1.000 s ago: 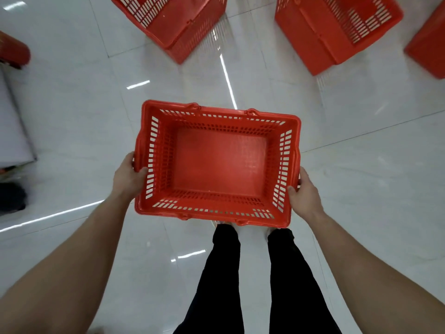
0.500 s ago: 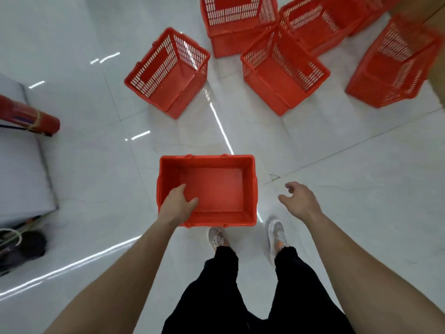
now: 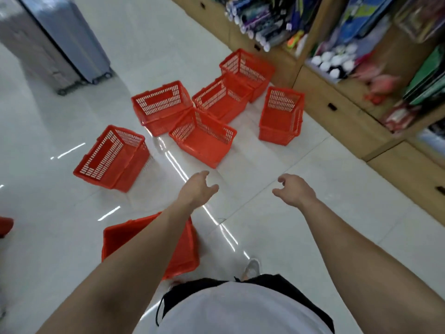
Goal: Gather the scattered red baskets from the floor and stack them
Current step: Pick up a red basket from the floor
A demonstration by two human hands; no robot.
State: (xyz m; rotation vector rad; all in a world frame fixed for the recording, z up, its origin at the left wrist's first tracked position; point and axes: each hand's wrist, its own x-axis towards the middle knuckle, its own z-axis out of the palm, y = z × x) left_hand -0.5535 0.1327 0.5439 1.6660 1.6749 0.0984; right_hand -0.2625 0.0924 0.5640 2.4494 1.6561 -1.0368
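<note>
Both grips are empty now: our left hand (image 3: 196, 189) is spread with the fingers loosely curled, our right hand (image 3: 295, 190) the same, neither touching anything. A second ago both were clamped on the ends of one basket; half a second ago only the left was still on its rim as it went down. That basket (image 3: 185, 254) now sits upright on the floor by our feet, under the left forearm, and we read it as the base of the stack.

So the first one is placed and we are already reaching out for the next. Ahead, six baskets lie scattered on the white floor (image 3: 277, 165). The nearest (image 3: 202, 141) is tipped on its side just beyond the left hand. The left basket (image 3: 113, 157) lies on its side too, well apart from the rest. Behind are three more in a huddle: one at the back left (image 3: 161, 107), one in the middle (image 3: 221, 100) touching its neighbours, one at the far back (image 3: 245, 68) near the shelves (image 3: 349, 97). The right basket (image 3: 280, 116) stands alone by the shelf base.

Our guess is the nearest goes next; being tipped, it will need righting before it nests. One down, six to go.
</note>
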